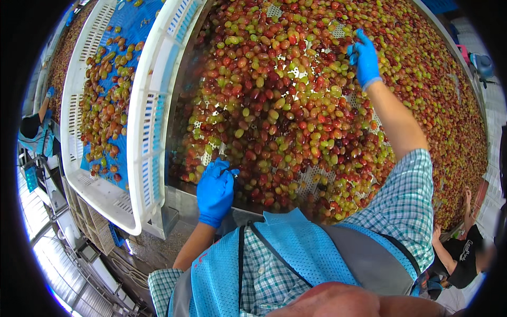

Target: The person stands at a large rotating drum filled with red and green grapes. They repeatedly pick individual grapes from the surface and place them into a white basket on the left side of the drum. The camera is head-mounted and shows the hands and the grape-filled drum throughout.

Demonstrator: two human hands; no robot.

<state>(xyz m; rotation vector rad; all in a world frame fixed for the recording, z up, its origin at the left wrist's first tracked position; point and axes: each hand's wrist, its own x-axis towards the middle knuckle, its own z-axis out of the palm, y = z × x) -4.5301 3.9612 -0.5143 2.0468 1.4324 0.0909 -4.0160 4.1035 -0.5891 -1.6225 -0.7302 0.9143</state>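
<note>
Loose red and green grapes (273,115) cover a perforated metal sorting table (317,180) in front of me. My left hand (216,192), in a blue glove, is at the table's near left edge with its fingers bent. A small dark speck shows by its fingertips, but whether it is held I cannot tell. Stretched out over the grapes at the upper right is my right hand (365,59), also blue-gloved. One of its fingers points forward, the others are bent apart, and no grape shows in it.
Left of the table stands a white slotted plastic crate (136,214) with a blue liner (132,18) and soft brownish grapes (107,115). A person (37,130) works at another grape-covered surface at far left. Another person (461,253) reaches toward the table at lower right.
</note>
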